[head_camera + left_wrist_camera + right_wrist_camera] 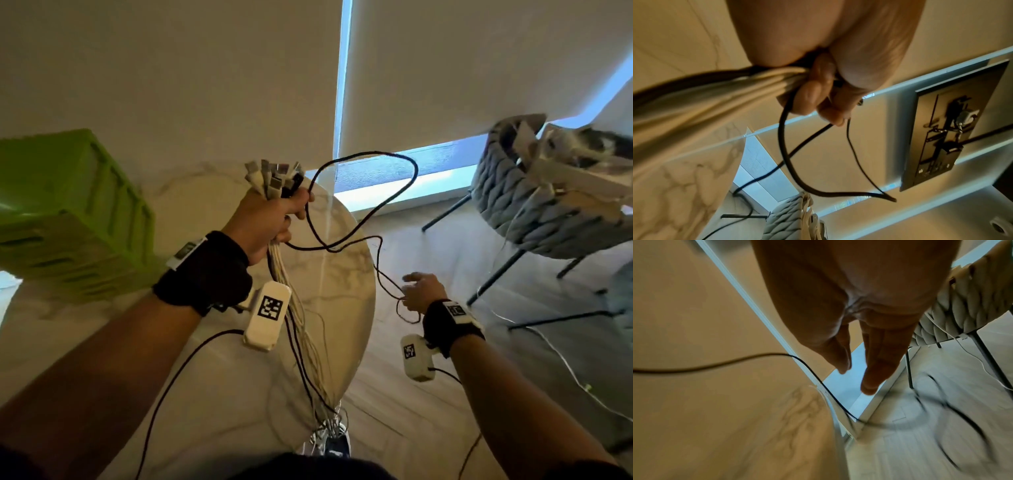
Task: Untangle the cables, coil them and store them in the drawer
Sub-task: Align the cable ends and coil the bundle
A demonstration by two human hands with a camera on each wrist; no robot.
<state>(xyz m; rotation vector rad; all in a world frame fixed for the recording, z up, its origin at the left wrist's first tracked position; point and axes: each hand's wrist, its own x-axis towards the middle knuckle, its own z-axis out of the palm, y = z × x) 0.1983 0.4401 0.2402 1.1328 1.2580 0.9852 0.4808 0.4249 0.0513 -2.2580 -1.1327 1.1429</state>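
The bundle of cables (274,185) stands upright in the left hand (270,219), whose fingers curl tightly round it above the bench (212,359). White and grey plug ends fan out at 12 o'clock from the fist; the cords hang down at 6 o'clock past the bench's edge, and their lower ends blur together near a shoe (330,442) on the floor, too tangled to count. In the left wrist view the pale cords (719,91) run out of the closed fingers (818,91), and the plug ends are hidden behind the hand.

One black cable (370,192) leaves the fist and swings out in a wide loop towards 2 o'clock, crosses itself over the bench's rim, then drops towards 4 o'clock, where it ends in a small loop at the right hand (421,291). That hand hangs off the bench over the floor with fingers spread and loose; whether it touches the cable cannot be told. The right wrist view shows straight fingers (877,363) holding nothing, with the black line (818,379) passing below them and smeared by blur farther right.

A green crate (68,212) sits at 9 o'clock on the bench. A grey woven chair (534,205) stands at 3 o'clock, with bare floor between it and the bench.
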